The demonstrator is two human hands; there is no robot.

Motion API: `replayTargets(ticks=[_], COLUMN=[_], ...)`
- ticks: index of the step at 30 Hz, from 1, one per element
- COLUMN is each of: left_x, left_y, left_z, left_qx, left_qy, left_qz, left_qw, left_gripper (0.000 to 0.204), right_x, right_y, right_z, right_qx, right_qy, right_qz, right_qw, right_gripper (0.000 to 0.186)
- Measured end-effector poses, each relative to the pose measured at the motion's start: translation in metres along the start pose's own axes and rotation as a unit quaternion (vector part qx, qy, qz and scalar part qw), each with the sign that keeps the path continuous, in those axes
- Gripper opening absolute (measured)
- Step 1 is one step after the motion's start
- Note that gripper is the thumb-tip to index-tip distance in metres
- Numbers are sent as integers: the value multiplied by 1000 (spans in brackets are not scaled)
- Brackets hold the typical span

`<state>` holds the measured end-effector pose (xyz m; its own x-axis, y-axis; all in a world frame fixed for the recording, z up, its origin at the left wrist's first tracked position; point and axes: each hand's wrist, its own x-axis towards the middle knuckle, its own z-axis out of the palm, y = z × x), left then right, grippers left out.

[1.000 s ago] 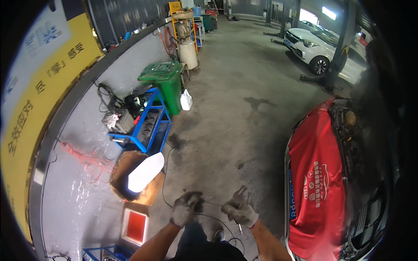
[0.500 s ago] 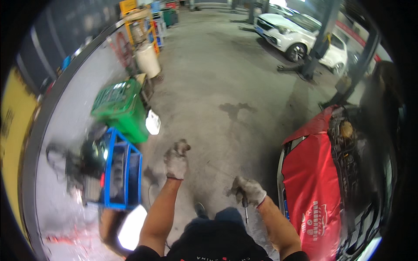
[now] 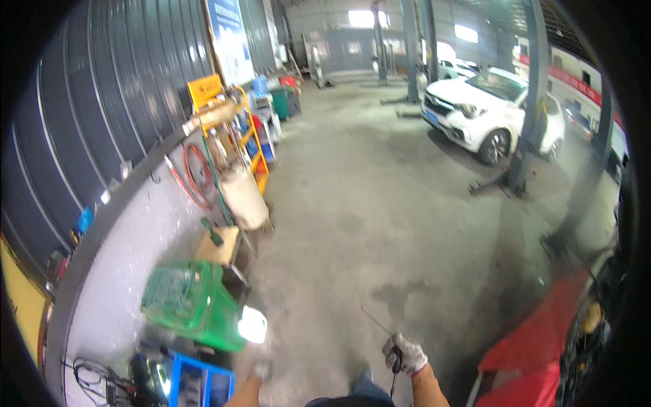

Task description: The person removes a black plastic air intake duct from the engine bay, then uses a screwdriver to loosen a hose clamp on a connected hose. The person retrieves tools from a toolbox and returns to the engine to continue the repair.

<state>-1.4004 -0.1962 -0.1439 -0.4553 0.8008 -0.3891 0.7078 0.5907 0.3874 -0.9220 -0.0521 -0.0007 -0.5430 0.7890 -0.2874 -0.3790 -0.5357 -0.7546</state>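
Note:
My right hand [image 3: 407, 356], in a pale work glove with dark, soiled fingers, is closed round a thin tool [image 3: 397, 364] with a dark handle. A long, slender rod [image 3: 376, 321] sticks out from the fingers toward the far left, and a thin dark piece runs down below the fist. The tool's exact kind does not show. My left hand [image 3: 261, 370], also gloved, hangs low near the green wheeled bin [image 3: 220, 315] and the white jug [image 3: 252, 325]. It is blurred, with its fingers unclear.
A blue-framed cart [image 3: 178, 380] stands at the lower left. Beyond the bin are a small table [image 3: 218, 245], a cream tank [image 3: 244, 198] and a yellow rack [image 3: 258, 163]. A red cover [image 3: 536, 346] lies over a car at the right. A white car [image 3: 468, 108] stands by a lift post [image 3: 531, 122].
The view has tilted up and shows more of the far workshop. Both hands now sit lower in the picture. My right hand keeps hold of the thin tool.

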Motion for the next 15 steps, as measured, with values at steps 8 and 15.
replayTargets(ticks=[8,15], left_x=[155,443], left_y=[35,116], left_z=[-50,-90], left_qx=[-193,-234], left_qy=[-60,-85], left_qz=[-326,-318], left_qw=[924,915], left_gripper=[30,26], right_x=[327,426], right_y=[-117,-52], right_z=[-51,-273], right_qx=[-247,-173], right_qy=[52,282], right_qz=[185,350], right_qw=[950,876], right_gripper=[35,33])
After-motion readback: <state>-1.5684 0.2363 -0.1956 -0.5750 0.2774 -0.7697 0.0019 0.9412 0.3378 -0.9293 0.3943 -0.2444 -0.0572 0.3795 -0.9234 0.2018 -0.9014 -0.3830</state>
